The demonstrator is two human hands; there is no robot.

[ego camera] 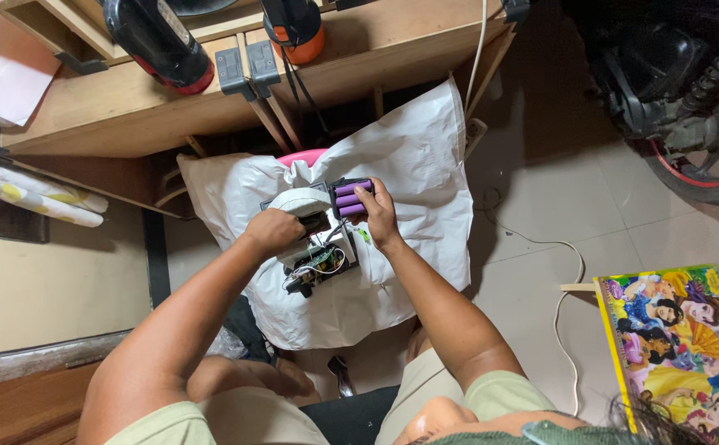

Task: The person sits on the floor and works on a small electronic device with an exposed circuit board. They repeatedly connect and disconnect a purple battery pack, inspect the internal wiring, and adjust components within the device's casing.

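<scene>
Pale floor tiles [541,206] fill the room, with a wooden shelf unit [129,107] above, a dark motorcycle [673,74] at the upper right and a bright cartoon picture book [677,346] lying at the lower right. Between the person's knees, a white plastic sheet [425,165] is spread out, and on it sits an opened device with its circuit board and wires [318,264] exposed.

At the device's upper edge sits a pack of purple cylindrical battery cells [350,198]. The right hand [378,213] has its grip closed on this pack, fingers curled over the cells from the right and wrist bent inward. The left hand [275,231] comes in from the left with its grip closed around the white housing piece [300,202] of the device, knuckles up, forearm running diagonally down to the elbow.

To handle this well, I judge that the left hand should pin the housing firmly so nothing shifts, while the right hand moves the cells gently and straight, keeping slack in the thin wires near the board so none is pulled or pinched.

A white cable [570,272] trails across the floor at the right.
</scene>
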